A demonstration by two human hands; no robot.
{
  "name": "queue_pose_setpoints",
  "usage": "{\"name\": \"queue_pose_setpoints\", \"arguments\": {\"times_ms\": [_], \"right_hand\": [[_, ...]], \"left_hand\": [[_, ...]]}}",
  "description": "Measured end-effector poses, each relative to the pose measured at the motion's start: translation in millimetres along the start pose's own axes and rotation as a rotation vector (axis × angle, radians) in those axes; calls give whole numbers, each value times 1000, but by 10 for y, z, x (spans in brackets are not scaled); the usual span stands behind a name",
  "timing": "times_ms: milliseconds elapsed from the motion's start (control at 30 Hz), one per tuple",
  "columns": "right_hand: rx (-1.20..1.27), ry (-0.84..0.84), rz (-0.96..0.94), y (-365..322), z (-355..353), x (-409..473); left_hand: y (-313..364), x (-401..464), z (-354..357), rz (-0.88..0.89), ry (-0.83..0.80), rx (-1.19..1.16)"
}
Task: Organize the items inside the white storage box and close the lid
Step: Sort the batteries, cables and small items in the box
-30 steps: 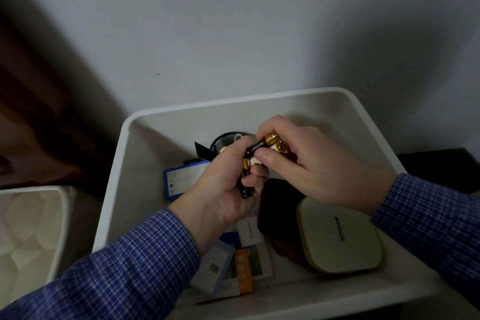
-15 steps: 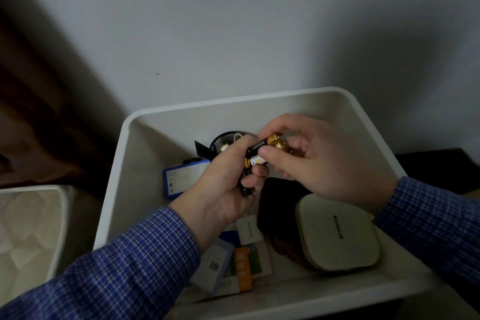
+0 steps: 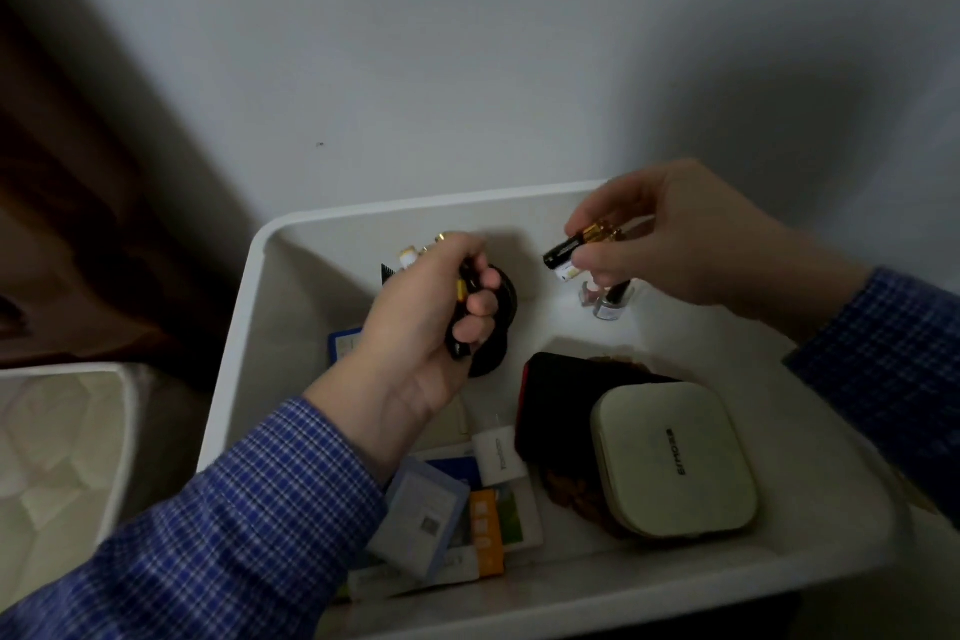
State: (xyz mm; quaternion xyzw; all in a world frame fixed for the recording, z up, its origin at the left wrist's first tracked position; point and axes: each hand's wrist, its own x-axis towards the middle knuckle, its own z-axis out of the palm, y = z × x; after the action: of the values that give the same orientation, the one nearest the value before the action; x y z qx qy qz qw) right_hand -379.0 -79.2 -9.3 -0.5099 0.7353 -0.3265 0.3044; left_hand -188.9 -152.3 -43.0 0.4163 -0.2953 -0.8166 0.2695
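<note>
Head view: left hand [image 3: 415,327] and right hand [image 3: 675,244], each gripping batteries [image 3: 576,250], apart above the white storage box [image 3: 244,327].

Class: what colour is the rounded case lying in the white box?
Cream, in the head view: rounded case.

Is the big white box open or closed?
Open. The white plastic storage box has no lid on; the cream rounded case inside shows.
</note>
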Motion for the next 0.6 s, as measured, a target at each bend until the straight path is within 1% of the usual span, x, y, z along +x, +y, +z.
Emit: {"name": "queue_pose_setpoints", "arguments": {"times_ms": [33,100,200,300,400,467,600], "right_hand": [[-125,2,-14,28,40,40],[-278,-54,-47,109,221,126],[-488,-130,-78,286,543,291],[-608,-138,-30,419,752,454],[-755,-119,-37,476,910,521],[-792,-120,-31,506,992,521],[-736,-114,-8,546,1043,535]], "left_hand": [[41,-19,-2,33,-20,-16],[98,-59,14,67,-63,-42],[129,-97,34,60,-108,-65],[169,-129,32,68,-131,-105],[224,-145,14,87,-149,-170],[241,-147,2,84,-151,-191],[223,-150,14,66,-153,-189]]}}
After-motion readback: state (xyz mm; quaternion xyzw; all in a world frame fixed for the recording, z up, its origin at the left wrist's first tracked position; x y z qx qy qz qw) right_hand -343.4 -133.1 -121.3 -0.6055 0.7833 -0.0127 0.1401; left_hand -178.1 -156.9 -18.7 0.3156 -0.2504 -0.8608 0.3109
